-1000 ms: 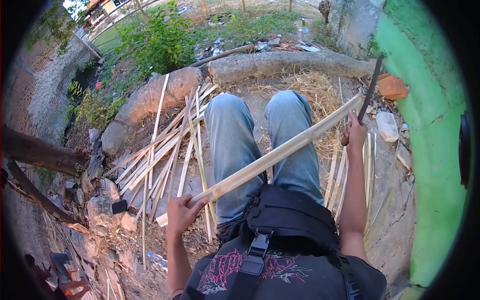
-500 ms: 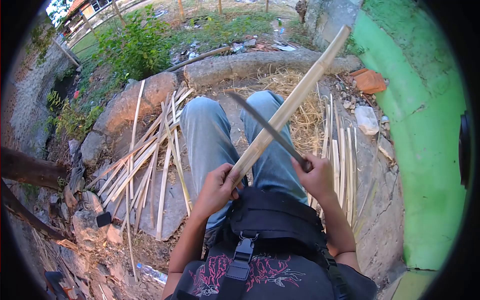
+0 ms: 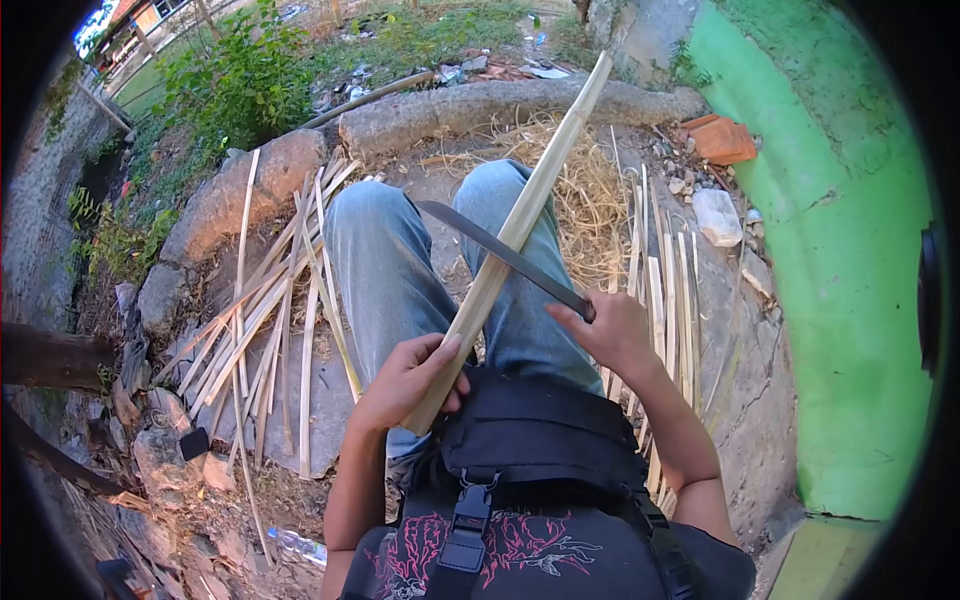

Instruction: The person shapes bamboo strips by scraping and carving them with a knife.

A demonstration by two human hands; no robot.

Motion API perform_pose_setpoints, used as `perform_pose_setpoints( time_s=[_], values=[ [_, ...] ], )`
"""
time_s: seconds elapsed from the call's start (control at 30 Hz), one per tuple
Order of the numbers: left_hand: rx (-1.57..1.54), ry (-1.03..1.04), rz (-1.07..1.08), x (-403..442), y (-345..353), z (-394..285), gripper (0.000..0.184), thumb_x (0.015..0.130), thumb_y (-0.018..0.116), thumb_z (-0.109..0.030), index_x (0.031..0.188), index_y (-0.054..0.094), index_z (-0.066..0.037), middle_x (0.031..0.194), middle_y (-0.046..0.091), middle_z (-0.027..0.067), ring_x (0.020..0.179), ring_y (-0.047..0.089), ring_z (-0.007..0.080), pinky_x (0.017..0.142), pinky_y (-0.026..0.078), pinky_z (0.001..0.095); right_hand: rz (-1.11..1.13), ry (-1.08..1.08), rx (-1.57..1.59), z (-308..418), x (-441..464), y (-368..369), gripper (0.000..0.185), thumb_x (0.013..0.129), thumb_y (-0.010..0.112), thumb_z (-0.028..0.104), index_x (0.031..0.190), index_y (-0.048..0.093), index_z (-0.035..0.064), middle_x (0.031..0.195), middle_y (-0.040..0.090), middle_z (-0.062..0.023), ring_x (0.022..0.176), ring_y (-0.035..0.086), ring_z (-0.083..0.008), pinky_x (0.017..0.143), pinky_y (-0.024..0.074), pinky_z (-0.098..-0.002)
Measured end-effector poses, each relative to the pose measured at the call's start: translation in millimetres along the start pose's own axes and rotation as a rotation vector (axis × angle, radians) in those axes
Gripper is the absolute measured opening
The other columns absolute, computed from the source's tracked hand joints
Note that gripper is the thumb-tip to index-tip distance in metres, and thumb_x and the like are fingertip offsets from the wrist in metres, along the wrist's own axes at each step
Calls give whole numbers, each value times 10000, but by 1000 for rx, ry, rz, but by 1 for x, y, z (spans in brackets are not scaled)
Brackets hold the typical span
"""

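Note:
My left hand (image 3: 412, 382) is closed around the lower end of a long, pale split bamboo strip (image 3: 535, 190), which slants up and away to the right over my knees. In my right hand (image 3: 615, 330) is the handle of a long dark-bladed knife (image 3: 500, 250). Its blade lies across the strip at mid-length, with the tip pointing up and left over my left knee. The blade seems to touch the strip's upper face. My right fingers wrap the handle and hide most of it.
Split strips (image 3: 270, 310) lie in a loose pile on the left, and more strips (image 3: 665, 290) on the right. Curly shavings (image 3: 590, 220) cover ground beyond my right knee. A stone curb (image 3: 450, 110) runs across the front; a green wall (image 3: 840, 300) stands right. A plastic bottle (image 3: 297, 545) lies lower left.
The strip has turned steeper and slid back, so its lower end now shows below my left hand. The knife still crosses it, and my right hand has turned slightly. The whole view has shifted a little.

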State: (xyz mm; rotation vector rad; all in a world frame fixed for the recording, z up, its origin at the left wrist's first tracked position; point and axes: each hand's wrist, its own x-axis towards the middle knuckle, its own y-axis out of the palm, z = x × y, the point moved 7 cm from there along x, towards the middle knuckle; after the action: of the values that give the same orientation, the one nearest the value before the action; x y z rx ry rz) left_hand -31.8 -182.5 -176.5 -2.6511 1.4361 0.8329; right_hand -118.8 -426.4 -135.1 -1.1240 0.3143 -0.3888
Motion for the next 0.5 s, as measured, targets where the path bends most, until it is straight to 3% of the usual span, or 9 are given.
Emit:
perform_pose_setpoints(
  time_s=[0.13,0.37,0.47,0.5],
  values=[
    [-59,-12,59,-20,3,-4,379,1029,490,-346,1138,573,8,722,630,76,481,557,115,451,434,229,-25,-120,19,4,2,5,827,811,486,805,662,615,2,533,567,-146,566,638,-332,552,504,-435],
    [-147,1,-5,-21,20,0,364,1038,471,-340,1119,571,0,631,503,9,417,456,82,388,363,214,22,-339,-85,26,-4,16,815,869,451,757,630,598,-9,512,537,-184,541,624,-357,542,502,-439],
    [-92,24,-33,-16,27,-4,362,1043,459,-339,1106,569,0,637,509,12,421,459,75,386,365,211,60,-153,106,2,21,17,808,877,452,747,610,582,-5,503,540,-181,517,617,-373,530,502,-443],
    [-100,24,-36,-17,29,-4,358,1044,457,-336,1101,569,0,634,507,11,419,458,75,385,365,212,3,-187,84,4,19,19,810,882,441,746,603,576,-2,490,536,-182,502,619,-360,516,502,-441]
  ],
)
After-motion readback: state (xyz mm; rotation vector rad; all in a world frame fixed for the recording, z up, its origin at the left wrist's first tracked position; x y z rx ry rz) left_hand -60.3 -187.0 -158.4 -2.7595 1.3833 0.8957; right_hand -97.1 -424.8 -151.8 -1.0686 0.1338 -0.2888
